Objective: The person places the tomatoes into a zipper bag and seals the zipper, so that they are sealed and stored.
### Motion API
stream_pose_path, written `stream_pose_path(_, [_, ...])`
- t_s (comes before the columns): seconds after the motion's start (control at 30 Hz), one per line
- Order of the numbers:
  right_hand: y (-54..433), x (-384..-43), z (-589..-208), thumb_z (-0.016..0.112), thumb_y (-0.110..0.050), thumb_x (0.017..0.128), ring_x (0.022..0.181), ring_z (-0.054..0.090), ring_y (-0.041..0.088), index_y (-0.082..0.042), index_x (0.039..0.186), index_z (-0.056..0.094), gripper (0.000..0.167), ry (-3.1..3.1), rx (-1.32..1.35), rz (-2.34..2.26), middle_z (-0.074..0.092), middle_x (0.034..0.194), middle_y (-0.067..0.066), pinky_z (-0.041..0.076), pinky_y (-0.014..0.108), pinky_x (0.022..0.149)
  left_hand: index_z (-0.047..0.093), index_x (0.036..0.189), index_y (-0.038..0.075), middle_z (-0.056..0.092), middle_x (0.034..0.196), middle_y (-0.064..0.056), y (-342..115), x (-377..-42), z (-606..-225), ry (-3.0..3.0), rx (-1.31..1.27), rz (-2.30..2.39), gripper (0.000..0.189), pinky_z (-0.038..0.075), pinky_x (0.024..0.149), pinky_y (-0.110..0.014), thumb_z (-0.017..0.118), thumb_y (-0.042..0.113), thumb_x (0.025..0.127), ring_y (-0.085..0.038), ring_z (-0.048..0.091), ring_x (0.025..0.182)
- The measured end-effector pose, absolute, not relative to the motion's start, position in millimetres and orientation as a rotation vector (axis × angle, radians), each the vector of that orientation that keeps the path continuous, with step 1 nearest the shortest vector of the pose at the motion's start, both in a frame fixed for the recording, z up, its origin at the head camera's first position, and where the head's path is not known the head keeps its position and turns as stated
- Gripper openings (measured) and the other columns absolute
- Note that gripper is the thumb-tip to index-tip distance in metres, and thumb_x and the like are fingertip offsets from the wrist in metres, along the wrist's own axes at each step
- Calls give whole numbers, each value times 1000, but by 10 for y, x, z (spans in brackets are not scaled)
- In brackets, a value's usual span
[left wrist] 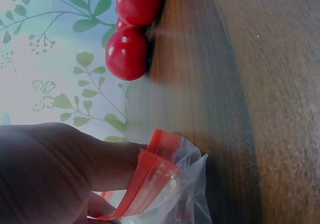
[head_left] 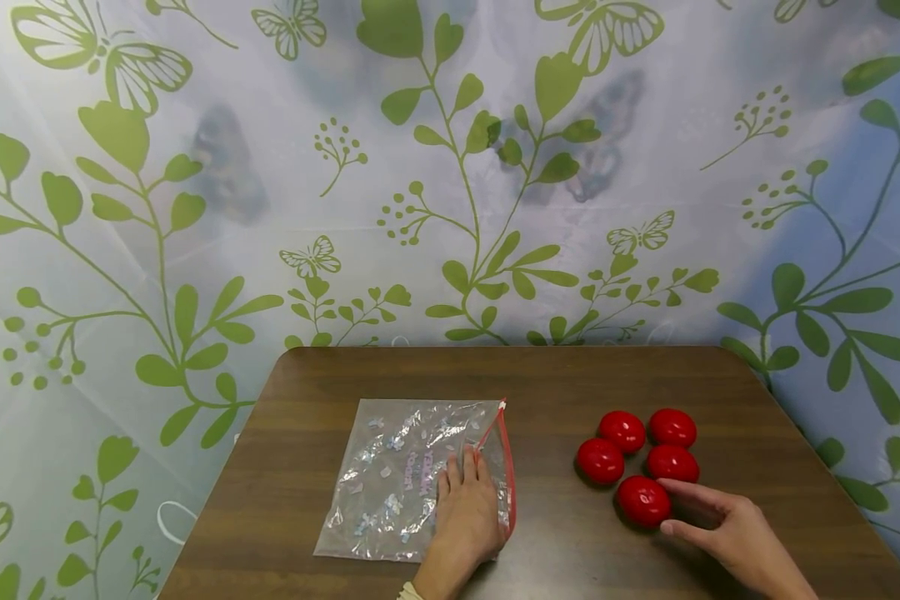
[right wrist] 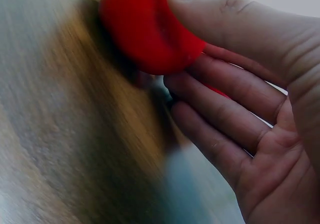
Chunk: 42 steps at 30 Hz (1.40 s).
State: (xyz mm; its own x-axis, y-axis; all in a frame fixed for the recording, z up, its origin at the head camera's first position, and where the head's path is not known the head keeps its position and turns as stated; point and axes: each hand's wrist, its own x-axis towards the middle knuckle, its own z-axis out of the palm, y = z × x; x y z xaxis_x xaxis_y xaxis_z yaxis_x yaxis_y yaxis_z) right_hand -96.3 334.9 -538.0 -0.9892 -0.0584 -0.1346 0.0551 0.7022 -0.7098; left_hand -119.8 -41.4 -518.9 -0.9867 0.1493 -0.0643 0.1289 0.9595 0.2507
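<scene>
A clear plastic zip bag point(head_left: 378, 483) with a red zip edge point(left wrist: 134, 186) lies flat on the table, printed with small blue and white shapes. My left hand point(head_left: 467, 504) rests over its right side; the thumb goes behind the red rim at the mouth and pinches the film. On the right, several glossy red balls point(head_left: 600, 461) stand close together. My right hand point(head_left: 727, 521) is at the right side of the nearest red ball point(head_left: 643, 501). Its thumb and forefinger touch that ball, while the other fingers point(right wrist: 225, 104) stay fairly straight and apart.
The brown wooden table point(head_left: 555, 550) has rounded far corners. Behind it hangs a pale curtain point(head_left: 330, 275) with green leaves and butterflies. A white loop point(head_left: 172, 523) shows at the table's left edge.
</scene>
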Motion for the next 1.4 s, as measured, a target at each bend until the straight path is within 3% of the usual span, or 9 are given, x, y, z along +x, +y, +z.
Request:
stream_pose_path(0.67, [3264, -978, -5436, 91, -43, 90, 111, 64, -11, -9, 150, 66, 73, 2707, 46, -1158, 67, 151, 21, 58, 16, 86, 49, 158, -8, 45, 168, -27, -429, -1177, -5183, 3029, 227, 385, 110, 41, 125, -62, 102, 32, 70, -52, 43, 156])
stream_pose_path(0.87, [3247, -990, -5437, 91, -43, 89, 122, 75, 19, -8, 150, 66, 75, 2711, 53, -1146, 65, 152, 22, 58, 16, 86, 48, 158, -8, 46, 168, -27, -434, -1174, -5178, 3032, 229, 388, 110, 40, 125, -62, 102, 32, 70, -52, 43, 156])
stream_pose_path(0.97, [3235, -991, -5438, 91, -45, 89, 129, 73, 35, -7, 150, 65, 76, 2722, 58, -1132, 65, 152, 23, 57, 16, 86, 49, 157, -8, 48, 167, -27, -435, -1173, -5184, 3046, 234, 376, 110, 41, 124, -62, 102, 32, 69, -53, 45, 155])
stream_pose_path(1.03, [3230, -992, -5438, 91, -46, 89, 130, 72, 36, -7, 150, 66, 77, 2734, 62, -1114, 66, 151, 23, 58, 18, 87, 49, 157, -7, 48, 166, -26, -435, -1172, -5189, 3051, 234, 366, 110, 42, 124, -61, 101, 33, 69, -52, 45, 154])
stream_pose_path(1.07, [3229, -993, -5437, 90, -46, 89, 132, 69, 43, -7, 150, 66, 77, 2739, 62, -1106, 66, 151, 24, 60, 20, 87, 49, 157, -7, 48, 166, -26, -434, -1172, -5191, 3051, 232, 361, 110, 42, 124, -61, 101, 33, 69, -52, 45, 154])
stream_pose_path(1.4, [3210, -980, -5452, 91, -48, 88, 129, 72, 41, -9, 148, 68, 76, 2786, 74, -1073, 68, 149, 22, 65, 33, 90, 49, 158, -6, 48, 167, -25, -431, -1170, -5196, 3046, 223, 343, 110, 42, 124, -61, 101, 34, 69, -51, 46, 154])
